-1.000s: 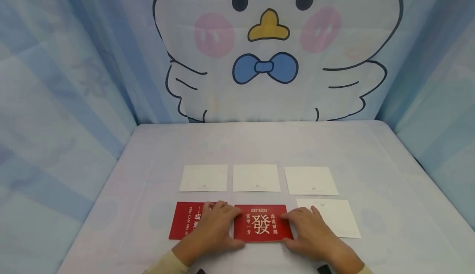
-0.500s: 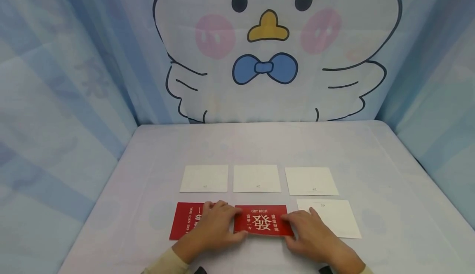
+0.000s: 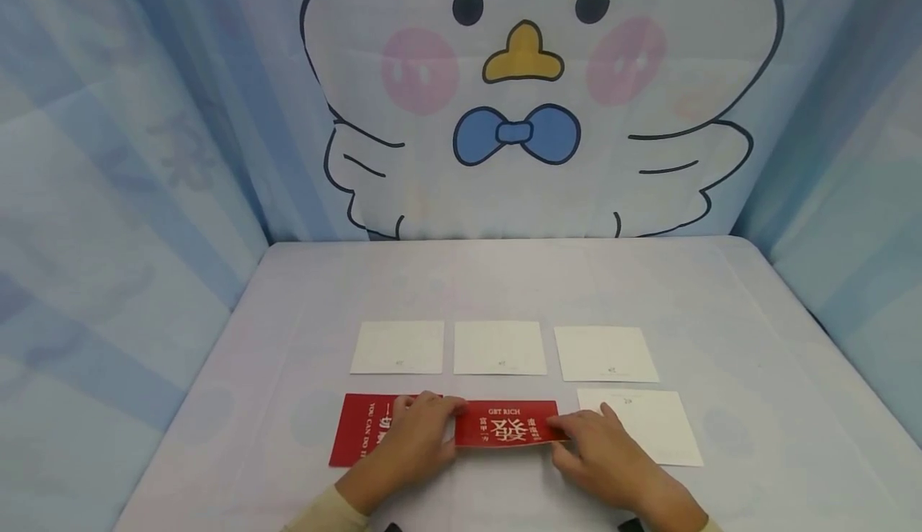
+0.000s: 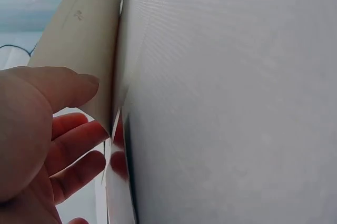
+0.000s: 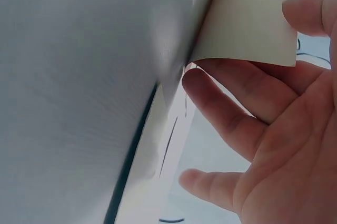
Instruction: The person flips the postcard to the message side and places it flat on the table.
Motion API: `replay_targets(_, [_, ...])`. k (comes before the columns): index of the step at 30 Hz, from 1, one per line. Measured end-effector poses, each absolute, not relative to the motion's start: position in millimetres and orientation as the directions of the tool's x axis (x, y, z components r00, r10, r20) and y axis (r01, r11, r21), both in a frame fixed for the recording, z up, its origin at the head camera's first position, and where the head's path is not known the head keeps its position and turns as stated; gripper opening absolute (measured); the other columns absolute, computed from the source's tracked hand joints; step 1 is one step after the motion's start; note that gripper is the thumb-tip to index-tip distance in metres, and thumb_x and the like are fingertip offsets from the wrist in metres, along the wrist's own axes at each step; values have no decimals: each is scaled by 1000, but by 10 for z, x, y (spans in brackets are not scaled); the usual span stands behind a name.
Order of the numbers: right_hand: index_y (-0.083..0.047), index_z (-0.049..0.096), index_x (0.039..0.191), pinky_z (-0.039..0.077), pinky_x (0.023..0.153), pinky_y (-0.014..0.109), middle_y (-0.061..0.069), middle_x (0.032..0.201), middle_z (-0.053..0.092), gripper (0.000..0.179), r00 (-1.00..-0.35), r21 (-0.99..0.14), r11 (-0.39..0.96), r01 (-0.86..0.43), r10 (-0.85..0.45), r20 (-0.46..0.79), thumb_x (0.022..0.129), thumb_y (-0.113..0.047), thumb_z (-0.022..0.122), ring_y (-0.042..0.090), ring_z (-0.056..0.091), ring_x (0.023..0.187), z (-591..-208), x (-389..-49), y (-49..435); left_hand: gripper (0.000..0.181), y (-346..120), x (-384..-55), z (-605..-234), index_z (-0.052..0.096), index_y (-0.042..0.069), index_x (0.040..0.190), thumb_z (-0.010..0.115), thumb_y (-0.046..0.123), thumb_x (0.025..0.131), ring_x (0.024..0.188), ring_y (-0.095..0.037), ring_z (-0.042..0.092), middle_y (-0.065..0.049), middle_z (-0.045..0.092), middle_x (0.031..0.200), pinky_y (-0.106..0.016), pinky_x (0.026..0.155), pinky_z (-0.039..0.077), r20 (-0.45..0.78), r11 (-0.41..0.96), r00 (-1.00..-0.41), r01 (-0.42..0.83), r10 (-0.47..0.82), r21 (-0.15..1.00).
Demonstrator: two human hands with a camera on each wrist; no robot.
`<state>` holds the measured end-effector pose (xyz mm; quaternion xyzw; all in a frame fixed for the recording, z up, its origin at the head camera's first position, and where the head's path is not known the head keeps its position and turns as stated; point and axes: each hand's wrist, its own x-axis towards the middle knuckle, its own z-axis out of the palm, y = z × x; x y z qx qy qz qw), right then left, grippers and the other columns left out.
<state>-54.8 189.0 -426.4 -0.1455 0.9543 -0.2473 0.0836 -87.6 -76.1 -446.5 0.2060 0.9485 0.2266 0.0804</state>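
A red "GET RICH" card (image 3: 504, 428) with gold-white characters is tilted, its near edge raised off the table. My left hand (image 3: 414, 440) pinches its left side, and my right hand (image 3: 605, 456) pinches the right side. In the left wrist view the thumb presses on the card's cream back (image 4: 79, 29); the fingers are behind it. The right wrist view likewise has a thumb on the cream back (image 5: 247, 24). A second red card (image 3: 353, 428), partly hidden under my left hand, lies to the left. Near my right hand is a cream card (image 3: 644, 428).
Farther back on the pale tablecloth (image 3: 461, 280), a row holds a left cream card (image 3: 398, 346), a middle cream card (image 3: 499, 346) and a right cream card (image 3: 605, 353). A backdrop (image 3: 519, 188) printed with a cartoon figure hangs behind the table.
The red "GET RICH" card lay flat on the table a second ago; its near edge has since risen and tipped away from me. Both hands stay at its sides, thumbs moving up with it.
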Motion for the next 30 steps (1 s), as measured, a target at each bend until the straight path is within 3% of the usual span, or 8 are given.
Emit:
replay_targets(4, [-3,68,116,24,109,67,4,110,70,31,-950,-486,841,-236,-304,-65,88,-15,68,30,61,110,-4268,-554,1891,51,-742,-886,-4442,69,10,122,86,18,75,102,-20,59,2,71,109,-52,90,38,-46,819,-908,353,416,452])
replay_targets(8, [-6,67,111,31,105,66,2,106,70,29,-947,-441,844,-306,-317,50,82,-7,69,27,62,104,-4298,-569,1904,49,-732,-888,-4411,71,11,121,86,16,74,99,-19,60,2,71,107,-52,90,39,-42,826,-913,346,405,444])
replay_targets(14, [-10,68,103,48,89,45,-4,92,69,32,-918,-351,853,-387,-321,232,73,2,75,16,61,88,-4369,-601,1909,48,-738,-884,-4408,70,11,121,86,15,76,97,-18,59,3,71,107,-48,88,40,-24,826,-922,334,386,454])
replay_targets(22, [-10,70,108,52,85,44,-10,92,72,36,-971,-517,822,-238,-204,122,76,7,74,17,65,93,-4360,-619,1908,43,-753,-883,-4397,70,13,120,84,15,79,90,-15,57,4,71,100,-46,86,40,-8,816,-928,322,372,480])
replay_targets(30, [-12,69,103,51,68,35,-10,79,73,32,-900,-502,771,-391,-206,384,75,-1,81,13,68,74,-4430,-631,1942,47,-800,-896,-4383,66,11,123,85,15,80,81,-11,58,14,59,73,-47,87,42,56,779,-941,310,335,544])
